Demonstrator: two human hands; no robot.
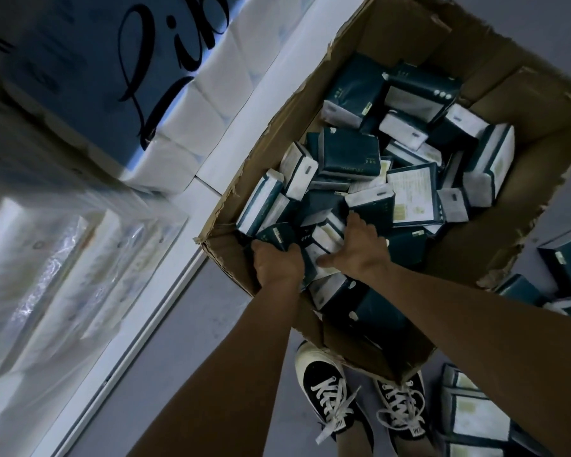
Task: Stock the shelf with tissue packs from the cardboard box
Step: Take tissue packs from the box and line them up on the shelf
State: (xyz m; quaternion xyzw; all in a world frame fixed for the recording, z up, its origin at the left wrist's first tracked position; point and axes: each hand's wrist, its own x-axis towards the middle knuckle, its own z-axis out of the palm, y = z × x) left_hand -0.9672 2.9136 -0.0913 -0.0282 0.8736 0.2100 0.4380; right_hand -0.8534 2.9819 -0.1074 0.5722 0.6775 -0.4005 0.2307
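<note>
your forearms are reaching into the cardboard box [495,103]. your left hand [276,262] is seemingly gripping a tissue pack [272,235]; your right hand [360,245] is spreading over others. gather a firm stack before lifting.

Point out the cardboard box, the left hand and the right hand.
cardboard box [521,103]: head view, on the bare inner wall at the far side.
left hand [276,263]: head view, on the back of the hand.
right hand [360,245]: head view, on the back of the hand.
</note>
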